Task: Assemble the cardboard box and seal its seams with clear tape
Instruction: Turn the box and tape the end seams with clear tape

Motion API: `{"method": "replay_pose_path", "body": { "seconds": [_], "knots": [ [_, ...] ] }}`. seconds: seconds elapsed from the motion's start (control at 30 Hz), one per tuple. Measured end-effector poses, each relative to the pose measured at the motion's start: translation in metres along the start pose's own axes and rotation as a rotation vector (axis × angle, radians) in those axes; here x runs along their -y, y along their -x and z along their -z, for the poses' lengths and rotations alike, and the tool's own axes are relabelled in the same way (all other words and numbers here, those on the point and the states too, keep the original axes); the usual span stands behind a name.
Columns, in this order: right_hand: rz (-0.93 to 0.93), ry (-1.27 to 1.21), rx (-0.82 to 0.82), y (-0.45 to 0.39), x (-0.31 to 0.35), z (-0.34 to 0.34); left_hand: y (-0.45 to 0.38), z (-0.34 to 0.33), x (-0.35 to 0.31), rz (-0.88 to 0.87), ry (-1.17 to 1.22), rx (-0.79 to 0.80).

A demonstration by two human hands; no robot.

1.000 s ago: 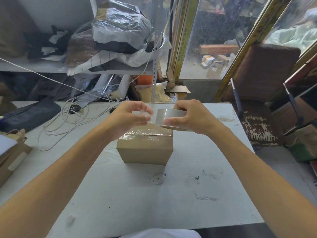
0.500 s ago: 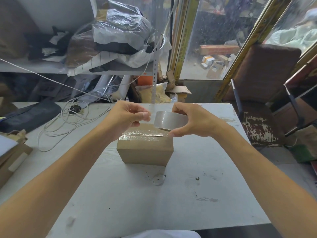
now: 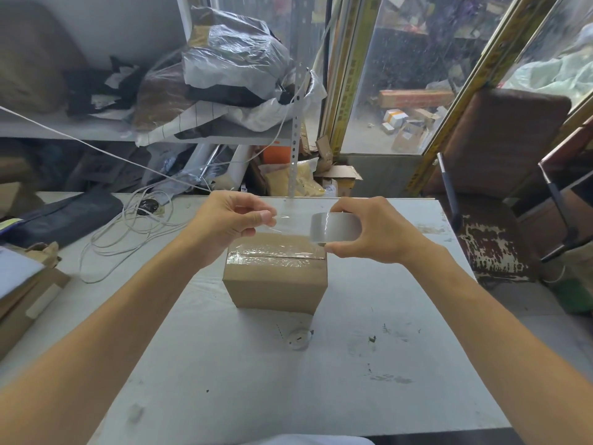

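Observation:
A small closed cardboard box (image 3: 276, 284) stands in the middle of the white table (image 3: 288, 380). Clear tape shines along its top seam. Above the box's right top edge my right hand (image 3: 362, 232) holds a roll of clear tape (image 3: 333, 228). My left hand (image 3: 231, 220) hovers over the box's left top edge and pinches the free end of the tape. A short clear strip (image 3: 292, 224) stretches between the two hands, just above the box.
A small round white object (image 3: 299, 340) lies in front of the box. Coiled white cable (image 3: 134, 226) and a dark bag (image 3: 64, 216) lie at the back left, folded cardboard (image 3: 22, 300) at the left edge. A worn chair (image 3: 494, 194) stands to the right.
My hands have drawn apart: the left moved left, the right moved right with the roll, and a longer strip of tape now spans between them.

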State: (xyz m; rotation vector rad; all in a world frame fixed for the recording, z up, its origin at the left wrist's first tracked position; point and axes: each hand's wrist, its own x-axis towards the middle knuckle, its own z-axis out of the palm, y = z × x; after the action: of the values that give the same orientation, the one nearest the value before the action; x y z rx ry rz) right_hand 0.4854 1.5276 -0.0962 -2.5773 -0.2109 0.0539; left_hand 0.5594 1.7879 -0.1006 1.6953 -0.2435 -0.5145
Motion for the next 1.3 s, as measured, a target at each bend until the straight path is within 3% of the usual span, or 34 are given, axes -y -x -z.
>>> {"method": "replay_pose_path", "body": {
  "seconds": [0.5,0.9,1.03,1.3],
  "knots": [
    [-0.017,-0.007,-0.036,-0.005,0.021,0.001,0.002,0.022,0.021,-0.404,-0.105,0.085],
    [-0.033,0.162,0.062,-0.015,0.058,-0.025,0.006,0.057,0.056,-0.118,0.127,0.124],
    [-0.062,0.148,0.067,-0.006,0.064,-0.035,0.008,0.065,0.062,-0.027,0.180,0.202],
    [-0.117,0.145,0.048,0.009,0.065,-0.035,0.017,0.077,0.056,-0.052,0.168,0.285]
  ]
}}
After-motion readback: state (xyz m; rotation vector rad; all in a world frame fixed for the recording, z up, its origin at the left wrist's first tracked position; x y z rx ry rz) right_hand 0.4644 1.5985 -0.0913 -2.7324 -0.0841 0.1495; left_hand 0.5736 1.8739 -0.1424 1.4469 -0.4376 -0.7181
